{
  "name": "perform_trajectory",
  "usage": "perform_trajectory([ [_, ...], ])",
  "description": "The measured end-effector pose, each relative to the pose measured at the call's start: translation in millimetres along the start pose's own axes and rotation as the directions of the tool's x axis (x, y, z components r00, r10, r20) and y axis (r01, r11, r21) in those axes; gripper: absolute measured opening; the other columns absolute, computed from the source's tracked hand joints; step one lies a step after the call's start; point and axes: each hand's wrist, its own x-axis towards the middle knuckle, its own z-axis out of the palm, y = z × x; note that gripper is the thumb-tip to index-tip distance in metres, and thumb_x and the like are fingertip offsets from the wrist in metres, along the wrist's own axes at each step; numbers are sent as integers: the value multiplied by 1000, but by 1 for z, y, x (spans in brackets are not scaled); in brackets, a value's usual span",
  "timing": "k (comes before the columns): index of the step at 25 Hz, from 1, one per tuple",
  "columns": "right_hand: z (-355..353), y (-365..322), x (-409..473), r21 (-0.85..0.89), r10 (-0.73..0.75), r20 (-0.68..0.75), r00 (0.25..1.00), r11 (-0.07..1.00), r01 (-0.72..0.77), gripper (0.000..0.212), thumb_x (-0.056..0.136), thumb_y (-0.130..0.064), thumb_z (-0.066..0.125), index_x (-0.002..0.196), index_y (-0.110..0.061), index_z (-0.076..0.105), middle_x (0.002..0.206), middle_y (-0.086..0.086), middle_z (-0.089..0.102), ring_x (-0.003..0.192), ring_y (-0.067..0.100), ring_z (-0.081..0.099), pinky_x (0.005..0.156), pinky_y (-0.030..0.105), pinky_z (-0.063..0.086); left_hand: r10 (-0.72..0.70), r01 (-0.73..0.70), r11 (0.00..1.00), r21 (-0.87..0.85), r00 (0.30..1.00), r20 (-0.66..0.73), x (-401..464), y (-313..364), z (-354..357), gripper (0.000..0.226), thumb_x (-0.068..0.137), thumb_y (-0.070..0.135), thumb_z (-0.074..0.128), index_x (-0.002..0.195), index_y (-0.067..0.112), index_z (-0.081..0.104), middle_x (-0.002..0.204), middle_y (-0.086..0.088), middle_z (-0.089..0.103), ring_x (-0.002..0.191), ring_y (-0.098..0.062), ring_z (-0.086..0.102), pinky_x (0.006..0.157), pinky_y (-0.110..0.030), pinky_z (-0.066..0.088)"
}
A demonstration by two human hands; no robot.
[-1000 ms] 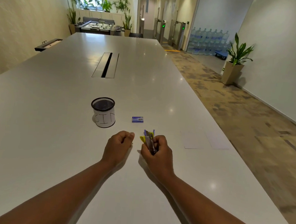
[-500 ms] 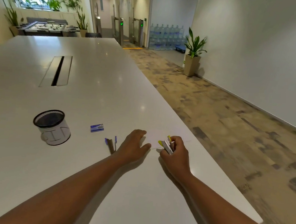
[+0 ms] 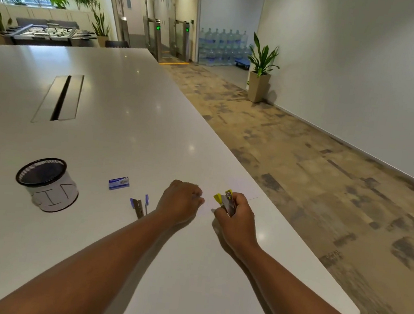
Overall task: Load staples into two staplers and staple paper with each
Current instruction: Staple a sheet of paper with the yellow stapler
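My right hand (image 3: 234,215) grips a small yellow stapler (image 3: 226,199), held just above the near left corner of a white paper sheet (image 3: 233,188) on the table. My left hand (image 3: 180,201) rests on the paper's left edge with its fingers curled; whether it pinches the sheet I cannot tell. A purple stapler (image 3: 139,204) lies open on the table, left of my left wrist. A small blue staple box (image 3: 119,182) lies a little farther left and back.
A black mesh cup (image 3: 46,183) with a white paper label stands at the left. The long white table (image 3: 103,121) has a cable slot (image 3: 60,98) in its middle. Its right edge runs close past the paper, with carpet beyond.
My right hand has carried the yellow stapler rightward to the paper, leaving the purple stapler on the table. My left hand moved onto the paper's edge and curled. The camera turned right.
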Motion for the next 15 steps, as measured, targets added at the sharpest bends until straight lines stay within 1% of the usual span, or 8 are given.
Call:
perform_trajectory([
  [2,2,0,2,-9,28,-9,1000,1000,-28,12,84,-15,67,87,-19,56,70,-9,54,60,7,46,62,28,43,18,-18,1000,19,999,33,-3,-2,-2,20,87,43,63,91,25,69,96,4,70,111,-24,53,86,-35,45],
  [4,4,0,3,-6,52,-26,998,999,-52,13,84,-16,64,81,-17,51,65,-10,49,58,8,43,61,32,41,60,-72,989,129,994,94,-4,-2,-3,26,86,49,59,82,23,54,89,4,58,102,-25,54,82,-37,44],
  [6,4,-1,2,-5,63,-34,997,998,-63,15,85,-16,62,79,-17,48,63,-10,46,57,9,41,60,34,40,29,-55,983,177,988,150,-1,2,-5,32,85,52,62,89,24,47,96,2,50,104,-25,51,83,-35,40],
  [8,3,-2,0,-1,65,-36,997,998,-65,15,84,-14,63,80,-15,48,64,-10,46,58,10,40,60,33,40,-82,52,988,143,974,210,6,8,-11,44,82,50,71,107,19,52,109,-4,51,111,-27,47,85,-35,39],
  [10,0,-4,-1,16,64,-39,997,998,-64,13,84,-11,62,82,-12,50,66,-7,47,59,11,41,61,32,41,-151,133,987,85,958,245,8,13,-17,55,77,42,78,119,15,54,114,-4,55,108,-25,49,83,-33,39],
  [11,-1,-3,-1,30,69,-36,997,997,-68,12,84,-10,62,84,-11,50,68,-5,47,60,12,41,61,32,41,-148,139,989,54,961,233,6,16,-21,50,76,36,79,116,15,58,110,-3,59,103,-24,51,81,-32,39],
  [13,-2,-3,-3,90,88,-12,996,992,-87,14,86,-5,58,82,-11,47,68,-3,43,60,14,38,58,32,38,-168,183,979,-90,974,152,-3,17,-22,24,76,22,74,97,14,64,92,-1,63,90,-23,56,70,-30,41],
  [15,-1,-7,-5,284,128,49,991,949,-137,19,90,1,51,81,-14,43,68,1,37,58,15,32,51,31,31,-236,241,922,-302,970,56,-15,19,-31,8,78,13,65,86,12,62,80,1,61,80,-21,58,60,-27,41],
])
